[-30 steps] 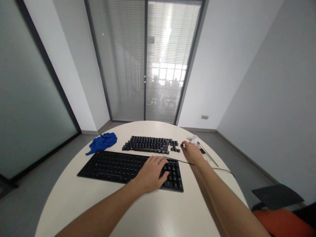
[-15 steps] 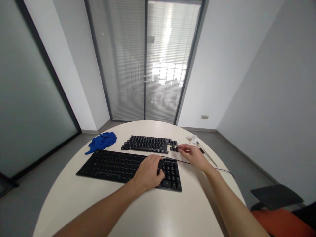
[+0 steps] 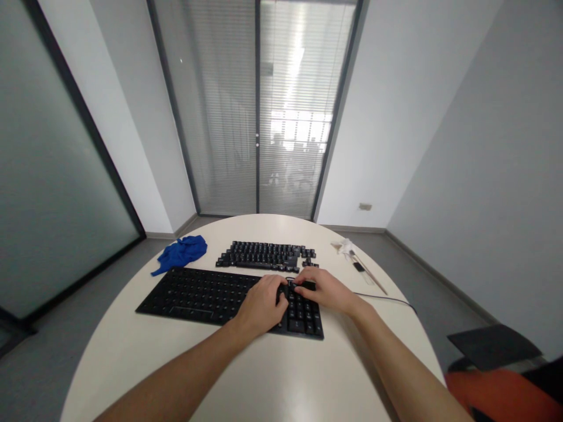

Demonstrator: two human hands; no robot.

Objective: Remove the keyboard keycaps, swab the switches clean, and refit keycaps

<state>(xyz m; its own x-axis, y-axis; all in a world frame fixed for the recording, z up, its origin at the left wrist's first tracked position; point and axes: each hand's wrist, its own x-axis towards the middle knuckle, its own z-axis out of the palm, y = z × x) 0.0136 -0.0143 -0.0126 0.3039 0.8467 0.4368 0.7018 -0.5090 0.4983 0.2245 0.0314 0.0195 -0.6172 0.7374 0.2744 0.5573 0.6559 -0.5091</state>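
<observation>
The black keyboard (image 3: 197,293) lies across the near half of the table, its left and middle part stripped of keycaps and its number pad still capped. My left hand (image 3: 263,302) rests on it left of the number pad, fingers bent downward and thumb apart. Just above the top of the number pad, my right hand (image 3: 328,289) has thumb and forefinger pinched together on a small black keycap, mostly hidden by the fingers. Behind the keyboard, loose keycaps (image 3: 264,254) lie in rows in keyboard order, with a smaller group (image 3: 308,253) at their right.
A crumpled blue cloth (image 3: 182,253) lies at the table's left. White tissue (image 3: 345,247), a thin stick-like brush (image 3: 372,274) and a small black item (image 3: 358,266) are at the right. A cable (image 3: 387,298) runs over the right edge. An orange-seated chair (image 3: 501,395) stands at lower right.
My right hand has moved left and nearer, from the small keycap group to the top of the number pad. My left hand stays on the keyboard, shifted slightly left.
</observation>
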